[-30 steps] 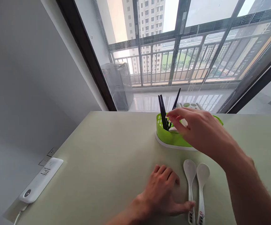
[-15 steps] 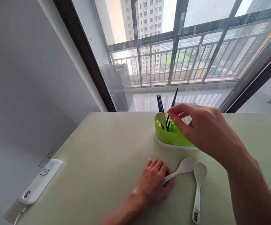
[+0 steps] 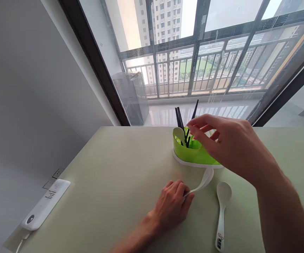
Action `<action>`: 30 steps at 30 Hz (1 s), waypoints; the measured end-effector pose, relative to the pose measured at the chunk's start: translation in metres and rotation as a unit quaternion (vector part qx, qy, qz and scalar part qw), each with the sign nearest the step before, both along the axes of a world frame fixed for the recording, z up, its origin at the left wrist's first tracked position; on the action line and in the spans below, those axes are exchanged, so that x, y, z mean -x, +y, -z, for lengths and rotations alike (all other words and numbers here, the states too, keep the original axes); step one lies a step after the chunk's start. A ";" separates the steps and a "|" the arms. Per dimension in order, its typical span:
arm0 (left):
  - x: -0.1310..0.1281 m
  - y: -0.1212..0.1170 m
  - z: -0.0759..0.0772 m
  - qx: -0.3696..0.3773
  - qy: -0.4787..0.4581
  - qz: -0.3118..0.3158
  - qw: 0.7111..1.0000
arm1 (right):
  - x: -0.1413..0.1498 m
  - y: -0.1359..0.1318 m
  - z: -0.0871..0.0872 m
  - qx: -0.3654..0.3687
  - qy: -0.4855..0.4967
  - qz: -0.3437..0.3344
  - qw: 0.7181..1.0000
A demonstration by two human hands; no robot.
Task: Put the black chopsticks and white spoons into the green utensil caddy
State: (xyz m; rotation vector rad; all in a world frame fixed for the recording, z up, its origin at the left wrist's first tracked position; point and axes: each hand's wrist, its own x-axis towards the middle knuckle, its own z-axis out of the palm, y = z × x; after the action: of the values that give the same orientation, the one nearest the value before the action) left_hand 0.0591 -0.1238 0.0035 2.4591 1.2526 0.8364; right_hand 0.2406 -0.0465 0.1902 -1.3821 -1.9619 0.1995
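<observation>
My left hand, low over the table, is closed round the handle of a white spoon; this spoon's bowl is tilted on edge and points toward the holder. My right hand hangs over a green cutlery holder with a white base, thumb and forefinger apart and seemingly nothing between them. Near those fingertips, a spoon stands in the holder's left part beside black chopsticks. The hand hides much of the holder's right side. Another white spoon lies on the table, bowl away from me.
The pale table ends at a glass door. A white power strip with a cable lies along the left edge, by the grey wall. Beyond the glass are a balcony railing and a grey appliance.
The spoon in my left hand has turned from lying flat to on edge, its bowl moving away from the other spoon. My right hand has barely moved; the spoon in the holder shifted slightly.
</observation>
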 end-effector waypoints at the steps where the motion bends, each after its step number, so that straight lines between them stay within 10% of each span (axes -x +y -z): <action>1: 0.001 0.000 0.000 -0.005 -0.020 -0.004 1.000 | 0.000 0.000 0.000 0.001 -0.001 -0.006 1.000; 18: 0.008 -0.011 0.000 0.050 -0.191 -0.091 0.976 | 0.007 -0.014 0.007 0.232 -0.046 -0.287 0.928; 30: 0.004 0.002 -0.001 0.164 -0.276 -0.091 0.942 | 0.001 -0.006 0.001 0.019 0.047 -0.112 0.992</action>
State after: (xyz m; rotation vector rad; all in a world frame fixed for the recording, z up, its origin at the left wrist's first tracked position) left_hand 0.0546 -0.1223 0.0050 1.6997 1.2800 1.1527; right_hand 0.2400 -0.0524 0.1891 -1.1521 -2.0414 0.4005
